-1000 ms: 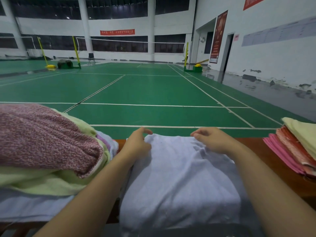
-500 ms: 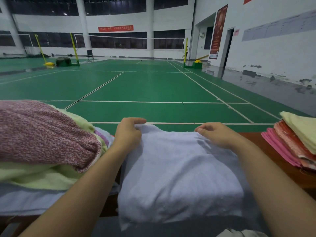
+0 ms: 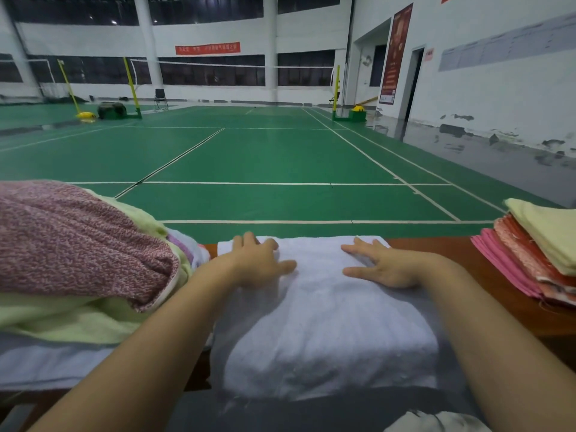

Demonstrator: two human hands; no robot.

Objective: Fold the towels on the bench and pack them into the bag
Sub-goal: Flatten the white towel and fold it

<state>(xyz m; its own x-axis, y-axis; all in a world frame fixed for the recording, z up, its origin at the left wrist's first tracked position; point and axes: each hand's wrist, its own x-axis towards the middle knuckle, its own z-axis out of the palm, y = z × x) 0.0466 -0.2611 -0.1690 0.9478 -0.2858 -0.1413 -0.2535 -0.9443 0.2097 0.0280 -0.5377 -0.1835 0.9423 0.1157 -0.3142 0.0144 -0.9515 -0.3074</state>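
Under both hands, a white towel (image 3: 327, 307) is lying folded on the wooden bench (image 3: 461, 260), its near edge hanging over the front. The left hand (image 3: 258, 263) and the right hand (image 3: 383, 266) are pressing flat on its far end, fingers straight and spread, so neither grip is closing on anything; they seem to be smoothing the fold. Left of the left hand, a heap of unfolded towels is waiting: a pink knit towel (image 3: 78, 238) on top of a pale green towel (image 3: 62, 316), with more white cloth beneath. Well to the right of the right hand, a neat stack of folded towels (image 3: 536, 254) in yellow, red and pink is sitting. By this showing, folding is partly done and packing is not begun; no bag is clearly showing. Beyond the hands, a green badminton court (image 3: 265, 157) is stretching away. Nothing is blocking the hands
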